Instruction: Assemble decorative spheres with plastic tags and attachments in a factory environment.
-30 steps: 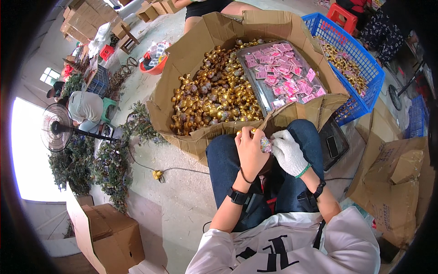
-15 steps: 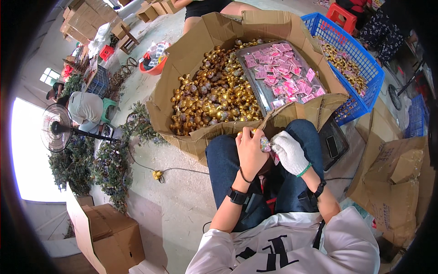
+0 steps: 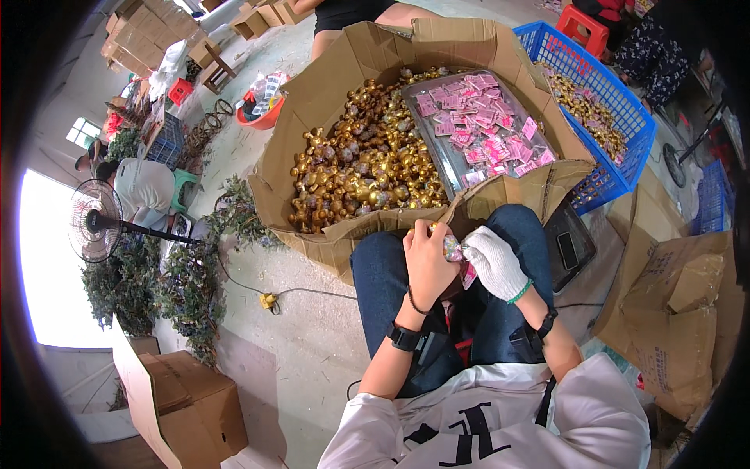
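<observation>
Above my knees, my left hand [image 3: 430, 262] is closed around a small ornament. Its rounded, speckled multicoloured part [image 3: 452, 248] shows between my hands, with a bit of gold at my fingertips. My right hand [image 3: 494, 262], in a white knitted glove with a green cuff, pinches at the ornament's right side; what lies between its fingertips is hidden. A pink card [image 3: 469, 276] hangs just below the gloved fingers. In front of my knees, a big open carton [image 3: 312, 156] holds many gold ornaments [image 3: 367, 164] and a grey tray [image 3: 437, 160] of pink cards [image 3: 484, 117].
A blue basket [image 3: 637, 152] with more ornaments stands right of the carton. Near my right knee lies a phone [image 3: 567, 249] on a dark flat surface. Open cartons [image 3: 195, 399] sit at lower left and right. A fan [image 3: 97, 220], cable and other people are around.
My hands stay nearly in place on the ornament. The gloved fingers have shifted slightly, and the pink card hangs a little differently below them.
</observation>
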Demonstrator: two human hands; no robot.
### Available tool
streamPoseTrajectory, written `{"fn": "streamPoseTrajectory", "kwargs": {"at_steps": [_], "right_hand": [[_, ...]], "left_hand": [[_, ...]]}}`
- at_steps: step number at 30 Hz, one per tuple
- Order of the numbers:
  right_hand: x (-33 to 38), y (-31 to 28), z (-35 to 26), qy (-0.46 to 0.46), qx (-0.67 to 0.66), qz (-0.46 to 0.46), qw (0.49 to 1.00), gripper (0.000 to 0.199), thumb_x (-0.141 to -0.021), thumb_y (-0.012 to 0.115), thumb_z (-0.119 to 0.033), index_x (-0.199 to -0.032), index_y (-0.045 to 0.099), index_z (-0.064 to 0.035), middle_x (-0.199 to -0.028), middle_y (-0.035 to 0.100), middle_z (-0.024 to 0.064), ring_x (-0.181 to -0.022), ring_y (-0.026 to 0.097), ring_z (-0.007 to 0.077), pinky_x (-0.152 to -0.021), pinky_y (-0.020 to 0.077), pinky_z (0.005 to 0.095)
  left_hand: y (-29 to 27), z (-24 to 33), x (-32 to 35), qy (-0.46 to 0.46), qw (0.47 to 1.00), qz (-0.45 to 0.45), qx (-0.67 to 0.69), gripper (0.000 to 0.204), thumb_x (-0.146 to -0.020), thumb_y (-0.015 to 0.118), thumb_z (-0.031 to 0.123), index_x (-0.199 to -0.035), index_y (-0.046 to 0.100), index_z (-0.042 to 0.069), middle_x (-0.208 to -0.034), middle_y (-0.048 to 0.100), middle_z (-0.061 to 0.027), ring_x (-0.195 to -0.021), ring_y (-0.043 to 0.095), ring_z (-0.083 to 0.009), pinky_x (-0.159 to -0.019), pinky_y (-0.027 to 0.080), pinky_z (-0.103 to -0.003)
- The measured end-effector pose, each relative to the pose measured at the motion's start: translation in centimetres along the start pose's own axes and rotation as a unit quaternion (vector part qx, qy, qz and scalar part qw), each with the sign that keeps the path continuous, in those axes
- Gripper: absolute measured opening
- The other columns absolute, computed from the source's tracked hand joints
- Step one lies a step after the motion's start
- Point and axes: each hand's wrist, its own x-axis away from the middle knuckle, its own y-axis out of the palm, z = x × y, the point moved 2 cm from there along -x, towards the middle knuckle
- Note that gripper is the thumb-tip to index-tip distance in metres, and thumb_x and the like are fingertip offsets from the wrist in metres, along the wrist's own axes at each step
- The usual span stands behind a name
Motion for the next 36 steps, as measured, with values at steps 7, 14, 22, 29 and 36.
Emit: {"fn": "streamPoseTrajectory", "kwargs": {"at_steps": [7,14,22,29,36], "right_hand": [[-0.1,-0.2,-0.4,0.015,-0.027,-0.003,1.0,0.014,-0.096,0.056,-0.015,-0.099,0.056,-0.0016,-0.096,0.057,0.0165,-0.09,0.058,0.0397,-0.076,0.0484,0.0436],[0.1,-0.1,-0.1,0.029,-0.023,-0.033,0.999,0.017,-0.096,0.057,-0.02,-0.101,0.053,-0.0035,-0.096,0.055,0.0162,-0.089,0.058,0.0411,-0.073,0.0479,0.0457],[0.2,0.1,0.3,0.03,-0.006,-0.047,0.998,0.017,-0.096,0.058,-0.019,-0.1,0.052,-0.0037,-0.096,0.054,0.0173,-0.09,0.057,0.0419,-0.074,0.0476,0.0461],[0.6,0.1,1.1,0.009,0.033,-0.085,0.996,0.021,-0.098,0.053,-0.023,-0.101,0.052,-0.0023,-0.097,0.057,0.0207,-0.092,0.057,0.0426,-0.076,0.048,0.0479],[0.6,0.0,0.6,0.05,0.001,-0.109,0.993,0.022,-0.099,0.051,-0.022,-0.097,0.052,-0.0003,-0.092,0.055,0.0214,-0.087,0.056,0.0437,-0.073,0.0461,0.0478]], "left_hand": [[0.0,0.0,0.0,0.005,1.0,-0.009,-0.007,0.046,-0.052,0.074,0.003,-0.096,0.061,0.008,-0.1,0.052,-0.0151,-0.098,0.053,-0.0384,-0.09,0.041,-0.044],[0.5,-0.2,0.1,0.028,0.999,-0.037,-0.024,0.046,-0.054,0.074,0.006,-0.097,0.061,0.008,-0.099,0.052,-0.015,-0.099,0.053,-0.0371,-0.093,0.04,-0.044],[0.7,-0.4,0.2,0.032,0.998,-0.041,-0.029,0.045,-0.054,0.073,0.006,-0.097,0.061,0.009,-0.099,0.053,-0.0145,-0.099,0.054,-0.0368,-0.092,0.04,-0.044],[0.8,0.0,0.1,0.039,0.997,-0.055,-0.037,0.044,-0.054,0.073,0.005,-0.096,0.061,0.009,-0.099,0.053,-0.0143,-0.098,0.054,-0.0366,-0.091,0.04,-0.043],[0.9,-0.4,0.2,0.045,0.997,-0.064,-0.027,0.044,-0.055,0.073,0.004,-0.096,0.061,0.009,-0.096,0.054,-0.0137,-0.095,0.054,-0.036,-0.088,0.04,-0.043]]}}
